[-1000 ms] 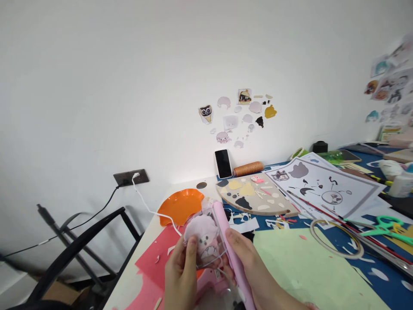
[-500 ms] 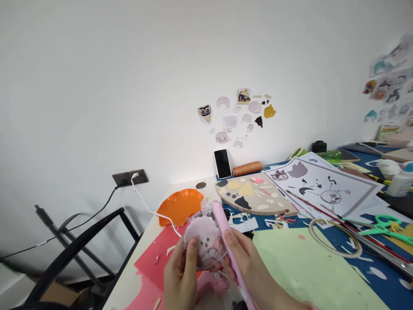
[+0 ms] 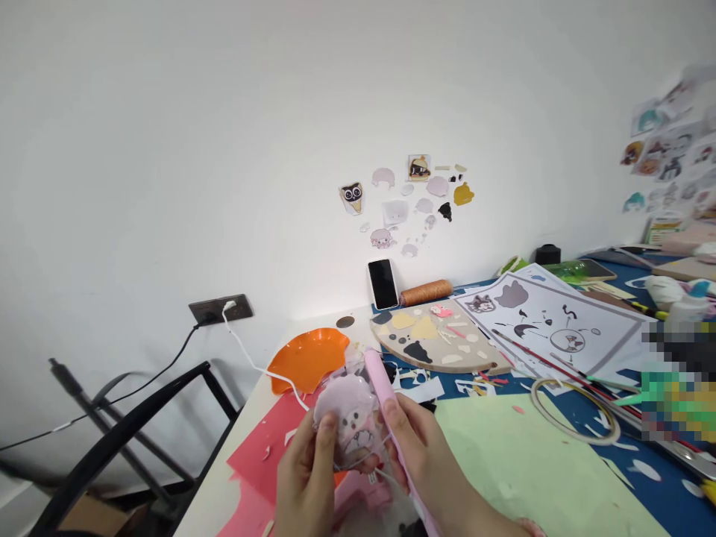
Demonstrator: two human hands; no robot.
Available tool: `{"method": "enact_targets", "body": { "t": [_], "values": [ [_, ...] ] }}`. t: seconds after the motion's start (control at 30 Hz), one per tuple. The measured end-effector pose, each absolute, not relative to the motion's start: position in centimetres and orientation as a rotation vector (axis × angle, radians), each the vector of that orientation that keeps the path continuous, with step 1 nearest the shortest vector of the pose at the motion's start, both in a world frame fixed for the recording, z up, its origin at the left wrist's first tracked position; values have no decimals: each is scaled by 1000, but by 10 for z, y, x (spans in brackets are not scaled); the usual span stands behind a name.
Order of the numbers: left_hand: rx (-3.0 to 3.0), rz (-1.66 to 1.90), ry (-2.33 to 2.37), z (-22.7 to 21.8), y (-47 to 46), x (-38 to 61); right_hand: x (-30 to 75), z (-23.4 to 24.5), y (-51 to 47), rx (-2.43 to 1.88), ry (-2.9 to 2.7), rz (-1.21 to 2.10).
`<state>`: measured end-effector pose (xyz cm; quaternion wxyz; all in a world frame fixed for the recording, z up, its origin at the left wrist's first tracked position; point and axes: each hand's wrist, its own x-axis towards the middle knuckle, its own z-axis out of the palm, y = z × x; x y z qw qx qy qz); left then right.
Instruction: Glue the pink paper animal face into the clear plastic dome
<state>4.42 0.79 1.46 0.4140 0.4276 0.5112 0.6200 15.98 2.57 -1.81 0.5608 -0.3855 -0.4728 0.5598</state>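
My left hand (image 3: 305, 477) pinches a small clear sleeve with a pink-haired cartoon figure (image 3: 351, 419) inside, thumb on its front. My right hand (image 3: 433, 462) grips a long pink pen-like tool (image 3: 391, 425), whose upper end rises past the right edge of the sleeve. Both hands are low at the near edge of the table, above a red paper sheet (image 3: 268, 455) and a pink object (image 3: 358, 496) that is partly hidden under them.
An orange plate (image 3: 305, 359), a white cable (image 3: 257, 362), a wooden board with cut-outs (image 3: 441, 339), a phone (image 3: 383, 283), a twine spool (image 3: 428, 291), a printed sheet (image 3: 559, 321), a tape ring (image 3: 573, 410) and a light green sheet (image 3: 531, 470) lie on the table. A black chair (image 3: 128, 432) stands left.
The hands with the sleeve and the pink tool have shifted slightly down and left in view; the grip on both is the same.
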Motion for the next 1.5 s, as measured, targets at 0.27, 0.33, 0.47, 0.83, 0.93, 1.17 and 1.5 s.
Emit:
{"method": "enact_targets", "body": {
  "t": [0.27,0.33,0.47,0.83,0.93,1.17,1.5],
  "values": [
    [1076,1521,1265,13,9,41,161,-13,25,-893,-1108,1365],
    [1069,1522,1253,13,9,41,161,-12,24,-890,-1102,1372],
    [1065,1539,1249,15,9,42,161,-11,25,-897,-1107,1364],
    [1095,1527,1266,11,10,38,163,-11,26,-872,-1096,1436],
    [1093,1534,1262,11,11,38,163,-9,25,-881,-1091,1442],
    [1010,1512,1225,10,12,39,163,-12,25,-882,-1080,1447],
    [993,1366,1278,6,23,29,157,-12,28,-964,-826,1678]
  ]
}}
